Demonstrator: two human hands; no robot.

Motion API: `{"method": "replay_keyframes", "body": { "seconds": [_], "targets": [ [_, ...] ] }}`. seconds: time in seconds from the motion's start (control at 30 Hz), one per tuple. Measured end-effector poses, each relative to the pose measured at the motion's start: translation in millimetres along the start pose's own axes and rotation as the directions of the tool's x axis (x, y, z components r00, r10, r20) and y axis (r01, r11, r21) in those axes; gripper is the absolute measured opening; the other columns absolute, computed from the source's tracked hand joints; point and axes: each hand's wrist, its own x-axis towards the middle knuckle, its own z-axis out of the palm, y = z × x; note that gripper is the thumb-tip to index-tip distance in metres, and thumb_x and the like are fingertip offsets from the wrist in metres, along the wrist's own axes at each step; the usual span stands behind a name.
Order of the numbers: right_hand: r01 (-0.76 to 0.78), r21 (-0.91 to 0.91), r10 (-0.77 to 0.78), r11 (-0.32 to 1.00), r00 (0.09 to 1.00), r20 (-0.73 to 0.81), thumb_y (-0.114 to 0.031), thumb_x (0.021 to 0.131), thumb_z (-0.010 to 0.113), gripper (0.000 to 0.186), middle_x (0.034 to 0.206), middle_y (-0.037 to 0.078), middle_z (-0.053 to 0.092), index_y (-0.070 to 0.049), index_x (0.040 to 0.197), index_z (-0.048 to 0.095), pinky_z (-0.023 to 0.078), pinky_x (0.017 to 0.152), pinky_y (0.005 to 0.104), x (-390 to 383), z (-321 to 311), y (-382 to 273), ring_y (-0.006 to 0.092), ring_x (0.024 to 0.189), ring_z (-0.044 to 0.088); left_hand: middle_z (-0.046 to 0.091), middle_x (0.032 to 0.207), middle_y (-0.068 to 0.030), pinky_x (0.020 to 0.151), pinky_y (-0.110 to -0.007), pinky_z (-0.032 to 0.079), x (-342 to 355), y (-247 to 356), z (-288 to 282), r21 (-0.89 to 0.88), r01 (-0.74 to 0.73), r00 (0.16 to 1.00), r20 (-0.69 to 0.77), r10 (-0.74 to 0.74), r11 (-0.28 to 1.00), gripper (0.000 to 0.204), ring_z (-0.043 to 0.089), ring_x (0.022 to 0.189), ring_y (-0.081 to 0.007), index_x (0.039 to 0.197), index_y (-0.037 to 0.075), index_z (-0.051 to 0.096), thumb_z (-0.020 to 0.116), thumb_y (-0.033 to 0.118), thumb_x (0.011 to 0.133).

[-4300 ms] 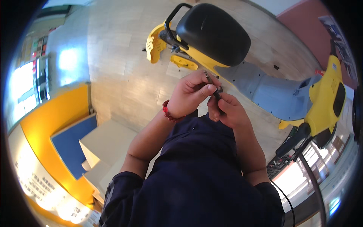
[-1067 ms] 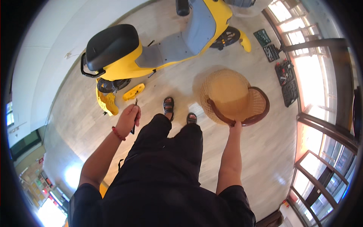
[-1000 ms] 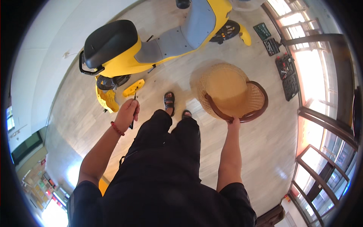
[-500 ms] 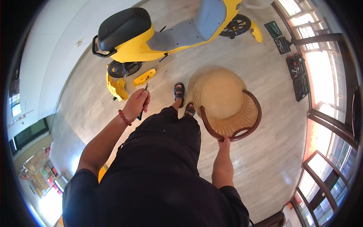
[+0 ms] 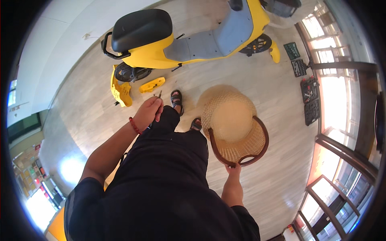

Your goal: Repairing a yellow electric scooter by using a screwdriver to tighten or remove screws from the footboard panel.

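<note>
My left hand is closed round a slim screwdriver; its metal tip sticks out above my fingers, and most of the handle is hidden. My right hand grips the curved brown wooden rim of a woven rattan chair at the back. The chair has a round pale seat and stands to the right of my sandalled feet. Ahead of me is a yellow scooter with a black seat and grey footboard. Below its rear wheel lie a yellow panel and a curved yellow cover.
Opened tool cases, one green and one dark with red-handled tools, lie along the right wall below the windows. Another yellow part is by the scooter's front wheel. Shelves with coloured boxes show at the far left.
The chair has come back nearer to me and away from the scooter, with my right hand still on its rim. My feet have shifted, and the view has turned slightly.
</note>
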Motion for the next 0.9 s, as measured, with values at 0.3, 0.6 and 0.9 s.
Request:
{"method": "replay_keyframes", "body": {
  "seconds": [0.3,0.6,0.9],
  "targets": [
    [0.283,-0.686,-0.023,0.67,0.932,0.361,-0.026,0.102,0.056,0.052,0.149,0.013,0.054,-0.009,0.15,0.047,0.049,0.1,0.0456,-97.5,222.2,37.5,0.0323,0.128,0.059,0.053,0.074,-0.0008,0.056,-0.025,0.046,69.2,44.2,-75.1,-0.056,0.025,0.999,-0.023,-0.026,0.998,0.032,0.051,0.057,-0.0096,0.093,0.007,0.056,0.042,0.029,0.112],
    [0.766,-0.628,0.246,-0.14,0.641,0.727,-0.027,0.103,0.06,0.048,0.125,0.009,0.069,-0.005,0.146,0.055,0.052,0.09,0.0325,-283.1,431.2,117.8,0.0177,0.109,0.067,0.053,0.075,-0.0009,0.058,-0.026,0.047,124.9,68.9,-93.2,-0.24,-0.08,0.996,0.005,0.084,0.968,0.028,0.053,0.06,-0.0105,0.098,0.006,0.057,0.042,0.026,0.111],
    [0.607,-0.79,0.861,0.082,0.356,0.363,-0.032,0.109,0.052,0.046,0.133,0.008,0.062,-0.003,0.144,0.053,0.049,0.101,0.0367,-375.3,553.6,185.4,0.019,0.119,0.062,0.061,0.087,-0.0035,0.064,-0.028,0.048,159.2,77.3,-68.8,-0.695,-0.087,0.996,-0.041,0.081,0.713,0.021,0.057,0.072,-0.0123,0.109,0.007,0.058,0.044,0.021,0.111]
  ]
}}
